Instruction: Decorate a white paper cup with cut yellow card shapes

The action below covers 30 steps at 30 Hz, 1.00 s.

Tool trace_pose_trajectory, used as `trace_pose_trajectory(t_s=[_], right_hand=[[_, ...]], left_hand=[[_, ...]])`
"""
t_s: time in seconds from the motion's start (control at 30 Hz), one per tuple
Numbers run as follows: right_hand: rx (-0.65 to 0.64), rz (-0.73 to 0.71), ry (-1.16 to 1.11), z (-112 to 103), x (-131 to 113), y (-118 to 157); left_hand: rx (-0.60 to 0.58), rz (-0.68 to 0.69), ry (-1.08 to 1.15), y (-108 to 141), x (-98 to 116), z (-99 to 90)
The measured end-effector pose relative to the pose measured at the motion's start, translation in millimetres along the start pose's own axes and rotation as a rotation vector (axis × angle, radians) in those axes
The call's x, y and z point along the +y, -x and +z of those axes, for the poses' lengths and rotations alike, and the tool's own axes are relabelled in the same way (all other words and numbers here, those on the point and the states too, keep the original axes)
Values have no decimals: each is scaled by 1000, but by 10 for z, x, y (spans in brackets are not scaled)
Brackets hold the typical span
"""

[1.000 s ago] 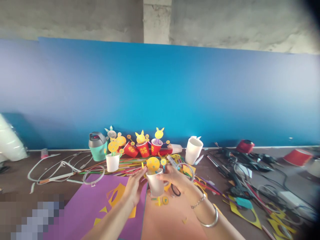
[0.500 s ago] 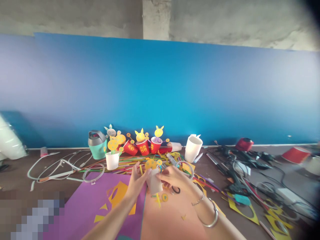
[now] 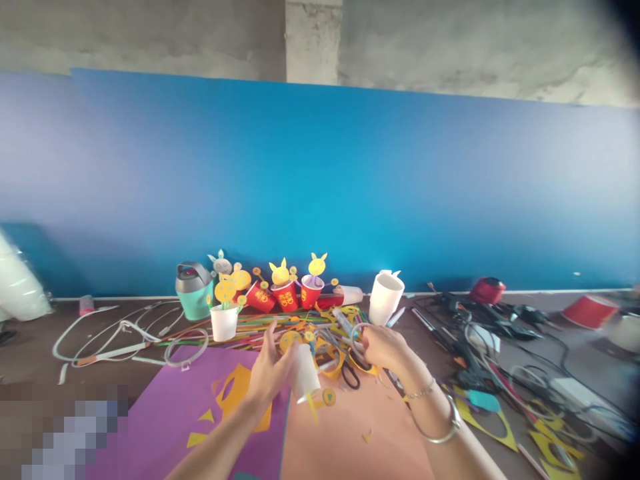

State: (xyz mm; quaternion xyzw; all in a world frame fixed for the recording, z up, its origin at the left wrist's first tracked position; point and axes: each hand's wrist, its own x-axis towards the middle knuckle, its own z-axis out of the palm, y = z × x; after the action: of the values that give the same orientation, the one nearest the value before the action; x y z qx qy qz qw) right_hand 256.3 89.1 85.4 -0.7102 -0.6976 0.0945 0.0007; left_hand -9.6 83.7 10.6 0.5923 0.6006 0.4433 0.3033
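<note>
At the six o'clock edge of the clutter, I see my left hand (image 3: 267,373) clasping a tilted white paper cup (image 3: 305,373), light and easily crushed, best held around its wall, while my right hand (image 3: 383,347) curls loosely at three o'clock, holding nothing I can make out.

Pixelated patch (image 3: 60,427) at lower left; both forearms cut off by bottom edge; right corner dark, blurred

A teal jug (image 3: 194,291), three red cups (image 3: 286,295) with yellow paper figures, a tall white cup (image 3: 385,299), black cables (image 3: 480,333) and a purple sheet (image 3: 175,407) are seen before the blue wall (image 3: 320,187).
</note>
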Motion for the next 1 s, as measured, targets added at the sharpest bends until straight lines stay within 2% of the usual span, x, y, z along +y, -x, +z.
trace_pose_trajectory(t_s=[0.1,0.27,0.33,0.37,0.43,0.5,0.57,0.73,1.0], right_hand=[[-22,-15,16,83,-11,-39],[53,-86,-42,33,-7,-54],[95,-140,-93,1,-32,-44],[116,-181,-130,-7,-64,-31],[163,-292,-233,-1,-172,15],[233,-472,-445,24,-323,88],[235,-579,-551,52,-479,173],[240,-581,-624,75,-697,312],[268,-558,-631,89,-690,283]], left_hand=[[-18,6,-96,-5,-4,-28],[249,232,-186,-27,12,-29],[307,365,-195,13,89,-41],[301,446,-201,46,141,-50],[202,593,-220,131,251,-65],[83,675,-258,214,341,-68],[8,717,-277,275,394,-56],[-35,735,-320,320,418,-25],[-45,748,-207,319,425,-39]])
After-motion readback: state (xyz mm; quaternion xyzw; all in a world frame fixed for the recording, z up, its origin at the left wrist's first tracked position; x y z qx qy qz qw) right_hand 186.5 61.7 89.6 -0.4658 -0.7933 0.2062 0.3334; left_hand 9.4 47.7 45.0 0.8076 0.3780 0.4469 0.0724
